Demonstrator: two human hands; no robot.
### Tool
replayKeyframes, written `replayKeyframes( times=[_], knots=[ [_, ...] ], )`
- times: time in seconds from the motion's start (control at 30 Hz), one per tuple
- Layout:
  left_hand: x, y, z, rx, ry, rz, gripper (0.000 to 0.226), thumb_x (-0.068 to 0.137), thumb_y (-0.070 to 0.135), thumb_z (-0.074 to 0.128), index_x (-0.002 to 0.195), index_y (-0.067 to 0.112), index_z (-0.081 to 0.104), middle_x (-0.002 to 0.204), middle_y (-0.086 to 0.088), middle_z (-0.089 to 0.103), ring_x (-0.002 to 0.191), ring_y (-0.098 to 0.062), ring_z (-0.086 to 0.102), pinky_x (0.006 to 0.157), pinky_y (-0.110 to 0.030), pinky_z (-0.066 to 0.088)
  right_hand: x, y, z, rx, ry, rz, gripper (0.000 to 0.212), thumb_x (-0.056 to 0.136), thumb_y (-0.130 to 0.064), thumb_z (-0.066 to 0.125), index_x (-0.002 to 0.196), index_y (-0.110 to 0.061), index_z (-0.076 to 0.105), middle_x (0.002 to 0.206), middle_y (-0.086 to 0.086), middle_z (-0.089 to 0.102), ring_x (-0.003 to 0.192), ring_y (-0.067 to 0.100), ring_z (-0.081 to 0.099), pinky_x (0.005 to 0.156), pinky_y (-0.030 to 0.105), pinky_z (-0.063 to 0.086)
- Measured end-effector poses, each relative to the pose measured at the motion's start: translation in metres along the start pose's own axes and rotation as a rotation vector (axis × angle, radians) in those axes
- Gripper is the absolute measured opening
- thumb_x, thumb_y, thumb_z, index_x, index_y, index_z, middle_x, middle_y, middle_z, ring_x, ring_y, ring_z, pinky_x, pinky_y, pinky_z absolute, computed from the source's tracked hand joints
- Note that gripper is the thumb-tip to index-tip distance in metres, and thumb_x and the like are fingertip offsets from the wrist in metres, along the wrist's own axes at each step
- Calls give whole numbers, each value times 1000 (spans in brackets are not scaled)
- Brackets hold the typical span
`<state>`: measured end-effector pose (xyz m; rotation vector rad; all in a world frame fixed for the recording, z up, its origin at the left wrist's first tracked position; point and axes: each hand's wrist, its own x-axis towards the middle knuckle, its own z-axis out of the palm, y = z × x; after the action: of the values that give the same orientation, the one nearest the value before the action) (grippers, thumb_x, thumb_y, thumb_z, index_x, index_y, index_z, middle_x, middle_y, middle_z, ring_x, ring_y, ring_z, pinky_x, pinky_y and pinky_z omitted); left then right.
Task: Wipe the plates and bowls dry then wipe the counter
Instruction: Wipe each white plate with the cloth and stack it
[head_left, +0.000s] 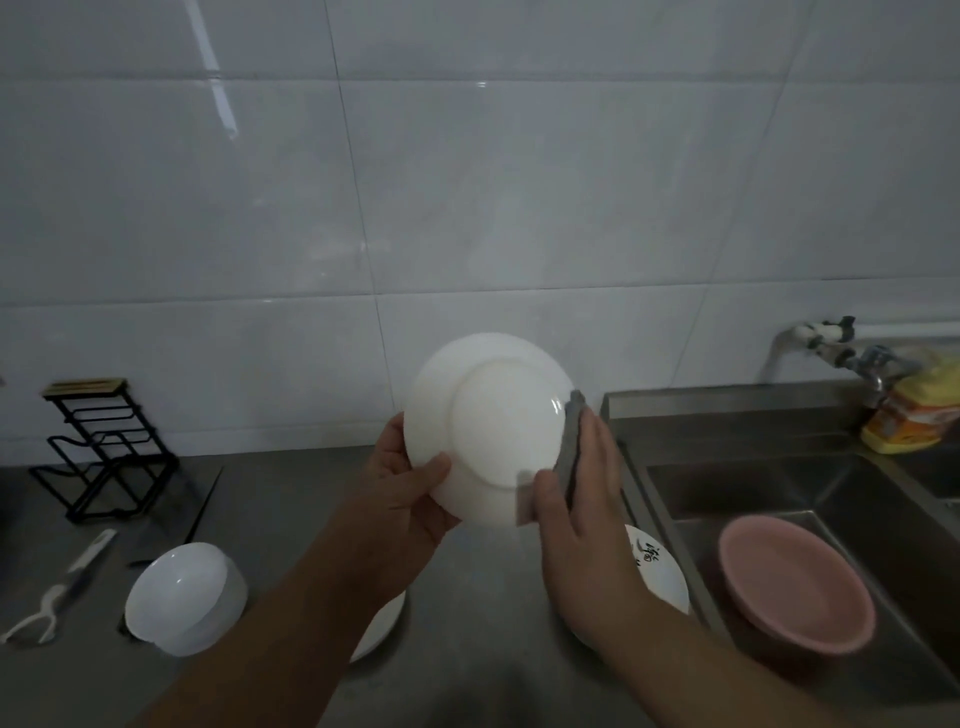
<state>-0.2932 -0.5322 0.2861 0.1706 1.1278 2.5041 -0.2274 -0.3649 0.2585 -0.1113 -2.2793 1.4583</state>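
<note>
Plate (488, 426) held upright, underside facing camera; L hand (400, 499) grips rim, R hand (576, 499) pinches grey cloth (569, 447) against it.

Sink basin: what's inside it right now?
A pink basin sits inside the steel sink, rim up. Nothing shows inside the pink basin; the sink floor beneath it is covered. The sink's far right runs out of frame.
</note>
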Motion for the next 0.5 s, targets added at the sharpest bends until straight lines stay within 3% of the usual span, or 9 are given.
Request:
replayKeyframes(
  times=[0.07,0.13,0.23,0.3,0.37,0.43,0.5],
  knots=[
    [-3,3,-5,12,-82,-99,78,77,12,81,147,18,48,144,-14,59,127,-39,60,88,-57,58,17,2,-8,-16,56,-20,64,99,-55,36,160,-37,26,166,-18,15,138,-26,12,103,-6,11],
    [-3,10,-6,29,-122,-153,66,86,24,74,148,20,49,144,-13,59,127,-39,60,88,-57,57,45,-2,-24,-67,54,-111,50,103,-51,35,150,-36,45,158,-12,38,138,-20,26,106,-3,18],
    [-2,12,-5,107,-50,-132,47,96,15,61,142,21,54,139,-12,63,113,-35,69,73,-52,61,71,-5,-42,-125,-44,-204,60,101,-54,32,149,-25,54,155,-10,46,142,-9,35,115,10,25],
    [-2,8,-5,95,-12,-90,50,90,12,56,140,20,55,136,-12,65,104,-30,72,67,-49,62,63,-4,-41,-180,-87,-201,67,100,-60,30,157,-28,40,164,-12,32,148,-7,25,120,15,20],
    [-3,5,-5,58,27,-42,55,88,13,54,142,19,53,136,-11,65,105,-29,71,69,-52,63,33,0,-28,-205,-93,-172,75,99,-65,28,165,-31,15,171,-16,6,153,-7,5,118,9,8],
    [-3,4,-6,22,76,-8,56,86,13,55,142,19,52,136,-10,65,105,-28,72,74,-56,62,-2,5,-12,-187,-123,-169,83,98,-67,31,164,-33,-8,168,-20,-18,154,-4,-11,118,9,3],
    [-4,2,-7,19,84,7,53,87,13,54,139,21,53,134,-9,66,106,-28,72,73,-57,62,-13,10,-3,-190,-155,-148,88,97,-70,32,161,-36,-18,165,-20,-30,153,-2,-18,118,15,3]
  ],
)
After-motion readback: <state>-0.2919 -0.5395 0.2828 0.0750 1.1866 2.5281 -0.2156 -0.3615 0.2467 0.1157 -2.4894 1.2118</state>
